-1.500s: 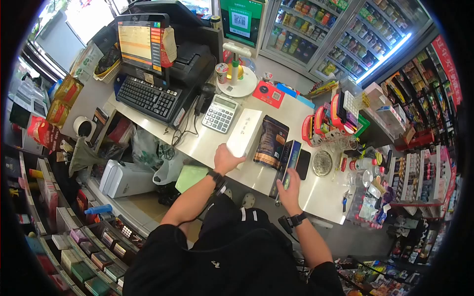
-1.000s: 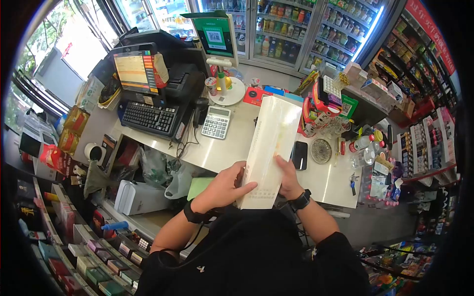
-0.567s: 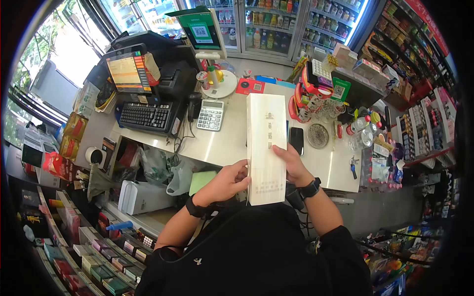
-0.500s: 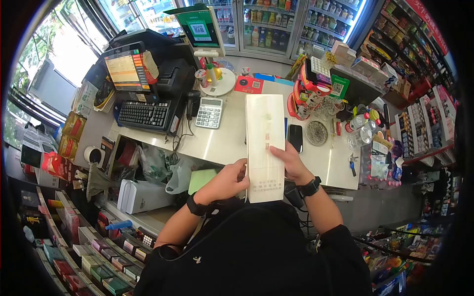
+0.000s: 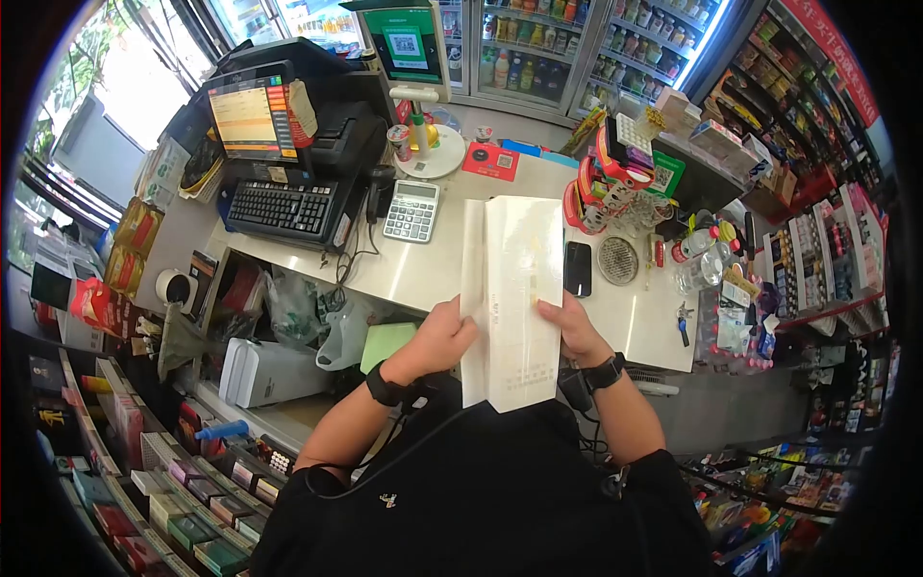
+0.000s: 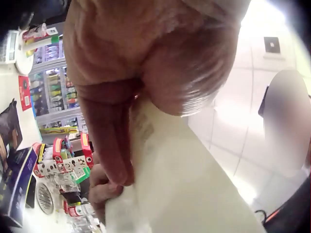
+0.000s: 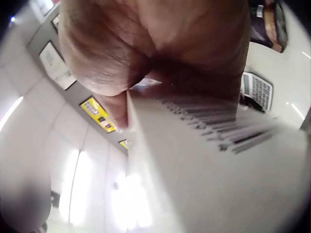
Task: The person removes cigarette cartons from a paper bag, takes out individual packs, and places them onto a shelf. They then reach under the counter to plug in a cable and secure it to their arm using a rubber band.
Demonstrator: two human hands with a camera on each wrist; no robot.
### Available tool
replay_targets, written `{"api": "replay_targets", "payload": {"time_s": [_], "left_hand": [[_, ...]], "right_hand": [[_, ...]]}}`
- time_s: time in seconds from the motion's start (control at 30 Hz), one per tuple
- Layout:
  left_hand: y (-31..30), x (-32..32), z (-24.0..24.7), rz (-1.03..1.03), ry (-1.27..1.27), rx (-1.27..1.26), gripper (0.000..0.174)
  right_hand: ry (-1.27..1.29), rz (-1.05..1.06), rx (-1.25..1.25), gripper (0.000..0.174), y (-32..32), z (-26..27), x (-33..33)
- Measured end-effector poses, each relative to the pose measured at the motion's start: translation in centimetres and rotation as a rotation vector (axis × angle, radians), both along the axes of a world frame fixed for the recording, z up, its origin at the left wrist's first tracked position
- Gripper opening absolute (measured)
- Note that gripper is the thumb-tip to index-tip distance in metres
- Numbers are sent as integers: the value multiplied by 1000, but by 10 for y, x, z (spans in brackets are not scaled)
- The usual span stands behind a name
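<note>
A long white carton (image 5: 526, 288) with printed characters is held up in front of the black shirt, over the counter's near edge. My left hand (image 5: 440, 337) pinches its left edge. In the left wrist view, the fingers (image 6: 109, 141) lie along one side of the white carton (image 6: 180, 170) and the thumb side on the other. My right hand (image 5: 577, 330) grips the right edge, thumb on the upper face. From the right wrist, a close blurred view shows the carton (image 7: 194, 179) between thumb and fingers. Its left side face shows in the head view.
On the counter (image 5: 413, 274) are a calculator (image 5: 411, 212), a phone (image 5: 578, 268), a round metal mesh dish (image 5: 617, 261) and keys (image 5: 684, 325). A register keyboard (image 5: 284, 210) stands left. The left wrist view shows a dark pouch (image 6: 10, 128) and a dark blue box (image 6: 18, 182).
The left hand first touched the carton on the counter, and the right hand held the dark blue box. Both hands then raised the carton; just now it has turned, showing its left side.
</note>
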State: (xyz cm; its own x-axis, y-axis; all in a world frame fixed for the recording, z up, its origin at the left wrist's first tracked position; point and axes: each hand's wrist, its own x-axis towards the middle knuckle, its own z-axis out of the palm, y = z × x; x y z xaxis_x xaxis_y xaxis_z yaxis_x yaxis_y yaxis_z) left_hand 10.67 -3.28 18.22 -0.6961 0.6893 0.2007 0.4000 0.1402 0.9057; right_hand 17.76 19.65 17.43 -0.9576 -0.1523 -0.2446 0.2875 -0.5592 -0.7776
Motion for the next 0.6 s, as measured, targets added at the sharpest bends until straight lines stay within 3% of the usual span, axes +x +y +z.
{"api": "replay_targets", "payload": {"time_s": [0.13,0.2,0.27,0.37,0.43,0.47,0.57,0.6], "left_hand": [[-3,0,7,13,-289,186,36],[-3,-7,17,107,-181,-99,28],[3,-3,0,101,43,-296,18],[4,-4,-6,112,110,-309,17],[2,-6,-8,116,118,-357,18],[1,-6,-12,130,133,-359,18],[-2,-13,-32,162,132,-420,20],[-3,-18,-42,184,116,-474,20]], "right_hand": [[-127,-36,-150,65,-7,-29,-12],[65,-74,412,81,-20,-29,-21],[151,80,633,105,-28,-35,-24],[111,79,667,103,-36,-45,-36],[105,39,717,85,-37,-56,-40],[97,42,711,85,-38,-61,-40],[197,-70,909,44,-48,-49,-40],[191,-75,907,44,-45,-54,-42]]}}
